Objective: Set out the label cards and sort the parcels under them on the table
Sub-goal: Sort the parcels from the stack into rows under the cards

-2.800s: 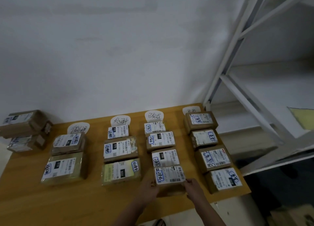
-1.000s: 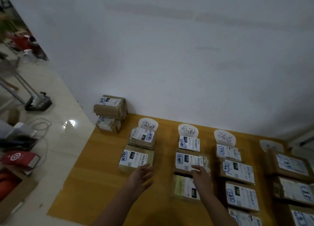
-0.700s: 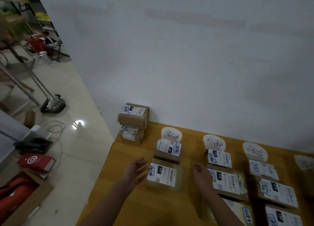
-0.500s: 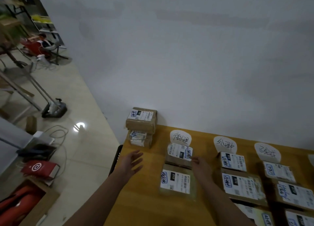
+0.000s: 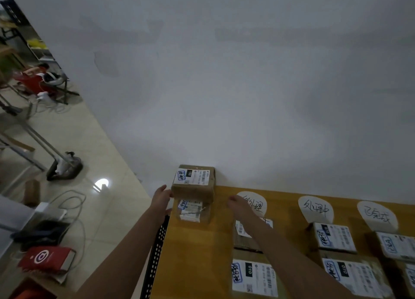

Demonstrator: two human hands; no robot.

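Two brown parcels are stacked at the table's far left corner: the top parcel with a white shipping label, and the lower parcel under it. My left hand touches the top parcel's left side with straight fingers. My right hand hovers just right of the stack, a small gap away, and holds nothing. It partly covers the first label card. Two more label cards lie along the wall. Labelled parcels sit in columns below the cards.
The white wall runs right behind the wooden table. A black perforated strip lines the table's left edge. Beyond it, on the floor, are a red box, loose cables and a stand base.
The view has swung left. Both hands moved from the sorted columns up to the stacked parcels at the far left corner; my left hand now touches the top one.
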